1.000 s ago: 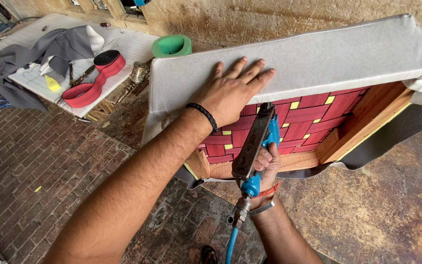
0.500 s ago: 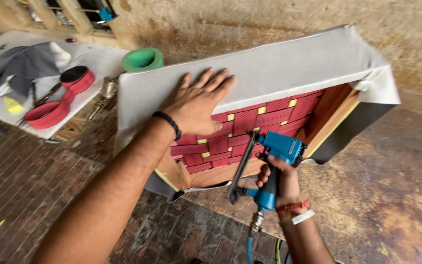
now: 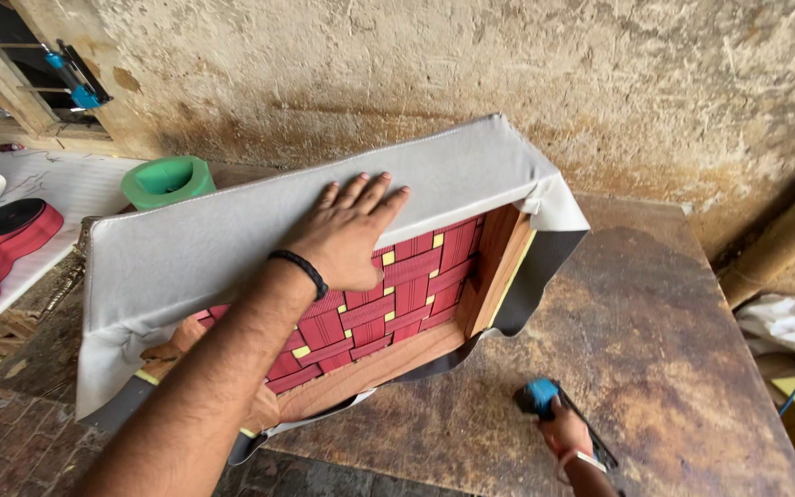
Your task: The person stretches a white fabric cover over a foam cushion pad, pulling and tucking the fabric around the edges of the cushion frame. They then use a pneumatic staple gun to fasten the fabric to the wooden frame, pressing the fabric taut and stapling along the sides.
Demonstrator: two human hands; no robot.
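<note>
The left hand (image 3: 347,235) is pressing flat, fingers spread, on the tilted seat frame (image 3: 324,276) mid-surface. The right hand (image 3: 563,431) is gripping the stapler (image 3: 545,400) near right. Risk: reduced pressure could let the frame tip or the fabric (image 3: 232,239) slacken.

An upholstery workshop: a webbed wooden frame (image 3: 388,313) under grey fabric (image 3: 232,239) on a worn table (image 3: 655,368), webbing rolls (image 3: 11,230) far left, rough wall (image 3: 508,83).

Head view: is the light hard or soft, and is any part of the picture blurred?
Head view: soft, even daylight, no glare on the grey fabric; left hand sharp; right hand with the blue tool slightly blurred at the bottom edge.
</note>
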